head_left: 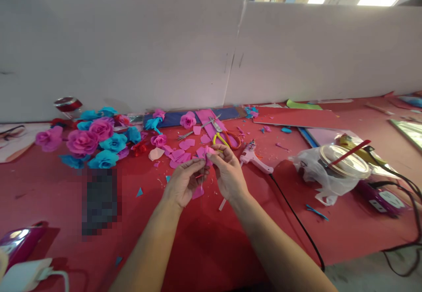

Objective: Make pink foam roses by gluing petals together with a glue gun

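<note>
Close together over the red table, both hands hold a small pink paper flower (208, 155) with a thin stem hanging below it. My left hand (187, 178) pinches at its base, fingers closed. My right hand (229, 171) grips the petals from the other side with thumb and fingers. Loose pink petals (178, 156) lie just beyond the left hand. Past the right hand are scissors (217, 136) with yellow and orange handles, resting on a pink paper strip (206, 118). A pale pink glue gun (255, 158) lies to the right. The fingers partly hide the flower.
Pink and blue paper flowers (99, 138) are bunched at left, near a red can (67, 104). A lidded cup (343, 162) in a plastic bag stands at right. The glue gun's black cable (296, 224) runs toward the front edge. A pale partition (132, 50) closes off the back.
</note>
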A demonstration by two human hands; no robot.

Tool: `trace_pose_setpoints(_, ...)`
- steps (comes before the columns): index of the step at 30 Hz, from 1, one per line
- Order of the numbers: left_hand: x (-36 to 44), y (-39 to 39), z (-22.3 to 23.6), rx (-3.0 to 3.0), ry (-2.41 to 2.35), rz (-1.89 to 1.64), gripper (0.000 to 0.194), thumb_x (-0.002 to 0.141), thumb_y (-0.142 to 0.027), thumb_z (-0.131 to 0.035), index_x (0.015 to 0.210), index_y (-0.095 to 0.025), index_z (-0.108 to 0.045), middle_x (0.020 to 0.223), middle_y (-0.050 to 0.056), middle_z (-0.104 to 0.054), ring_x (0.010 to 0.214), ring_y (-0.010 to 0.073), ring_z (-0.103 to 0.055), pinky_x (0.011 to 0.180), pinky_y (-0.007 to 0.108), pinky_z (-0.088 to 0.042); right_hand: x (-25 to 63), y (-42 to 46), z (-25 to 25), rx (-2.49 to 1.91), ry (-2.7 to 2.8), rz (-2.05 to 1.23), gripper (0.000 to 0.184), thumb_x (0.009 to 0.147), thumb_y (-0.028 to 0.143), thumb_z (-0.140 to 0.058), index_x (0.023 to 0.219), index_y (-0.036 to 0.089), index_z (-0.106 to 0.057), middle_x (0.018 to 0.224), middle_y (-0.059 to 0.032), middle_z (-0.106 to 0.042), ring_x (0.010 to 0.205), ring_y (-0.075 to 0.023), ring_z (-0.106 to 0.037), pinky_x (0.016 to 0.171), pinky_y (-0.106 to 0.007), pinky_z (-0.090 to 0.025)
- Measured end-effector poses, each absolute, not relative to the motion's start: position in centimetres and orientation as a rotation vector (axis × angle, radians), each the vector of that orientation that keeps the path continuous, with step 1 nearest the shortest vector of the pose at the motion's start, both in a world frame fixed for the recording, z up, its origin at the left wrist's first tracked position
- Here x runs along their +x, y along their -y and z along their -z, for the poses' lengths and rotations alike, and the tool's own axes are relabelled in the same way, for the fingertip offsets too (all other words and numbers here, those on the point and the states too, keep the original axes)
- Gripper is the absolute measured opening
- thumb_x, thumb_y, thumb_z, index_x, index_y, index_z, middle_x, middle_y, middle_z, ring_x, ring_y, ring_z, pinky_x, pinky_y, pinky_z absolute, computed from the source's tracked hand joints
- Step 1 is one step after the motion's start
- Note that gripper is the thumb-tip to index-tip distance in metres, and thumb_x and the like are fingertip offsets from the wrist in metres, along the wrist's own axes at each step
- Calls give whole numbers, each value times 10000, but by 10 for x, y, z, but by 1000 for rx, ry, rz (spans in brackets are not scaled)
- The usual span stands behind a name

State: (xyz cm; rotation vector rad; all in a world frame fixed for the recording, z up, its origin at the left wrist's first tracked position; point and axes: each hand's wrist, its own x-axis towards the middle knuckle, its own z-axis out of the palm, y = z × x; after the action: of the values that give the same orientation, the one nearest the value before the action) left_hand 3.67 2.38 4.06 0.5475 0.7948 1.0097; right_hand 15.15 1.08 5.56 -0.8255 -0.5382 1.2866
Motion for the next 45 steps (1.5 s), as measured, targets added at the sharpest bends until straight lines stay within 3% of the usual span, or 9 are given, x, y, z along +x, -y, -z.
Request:
trace_pose_setpoints(3,37,-25,-41,506,-812,-1148,182,591,-180,-792,743,-155,-697,701,-7,-681,641,85,-627,599,184,-491,150,-8,-54,-886,568,-1252,162,730,289,-658,855,211,-590,803,30,-600,707,-98,-555,695,-241,-456)
trace_pose_setpoints(6,37,-27,-42,468,-813,-1266,185,566,-178,-801,710,-159,-688,711,-25,-678,679,73,-617,657,184,-480,143,-6,-48,-955,697,-1258,168,716,262,-688,824,211,-570,805,27,-609,733,-108,-574,714,-251,-462)
trace_pose_setpoints(12,35,-26,-45,471,-820,-1224,217,568,-225,-803,706,-147,-655,639,-24,-632,570,88,-568,495,201,-392,129,-1,-40,-901,866,-1328,166,745,286,-687,847,174,-622,687,6,-628,632,-119,-588,650,-265,-489)
trace_pose_setpoints(18,29,-28,-46,519,-779,-1237,363,588,-156,-792,916,-179,-637,730,-27,-648,629,85,-586,563,199,-412,132,0,-42,-955,969,-1223,61,767,240,-660,786,181,-664,650,13,-623,572,-103,-564,586,-234,-489)
trace_pose_setpoints(23,25,-29,-44,660,-784,-1297,482,637,-150,-762,1090,-196,-605,719,-29,-643,668,81,-585,666,203,-432,135,0,-47,-989,988,-1218,65,742,235,-677,766,179,-698,643,4,-637,546,-105,-561,554,-237,-495)
trace_pose_setpoints(30,23,-23,-50,837,-829,-1315,572,707,-170,-710,1245,-238,-528,714,-39,-639,650,75,-562,660,190,-419,136,0,-48,-1060,988,-1163,103,723,248,-693,777,166,-724,632,-3,-642,531,-105,-551,532,-239,-500)
trace_pose_setpoints(36,26,-21,-51,847,-823,-1318,565,732,-178,-685,1263,-258,-507,732,-40,-619,681,88,-565,671,199,-434,136,2,-49,-1022,955,-1185,81,715,244,-700,757,178,-720,618,3,-635,535,-110,-550,529,-242,-495)
trace_pose_setpoints(45,24,-24,-47,674,-685,-1225,594,682,-194,-733,1230,-200,-502,696,-23,-618,594,108,-560,533,221,-434,133,3,-47,-946,916,-1261,70,747,241,-678,759,182,-714,606,10,-632,516,-96,-540,555,-239,-451)
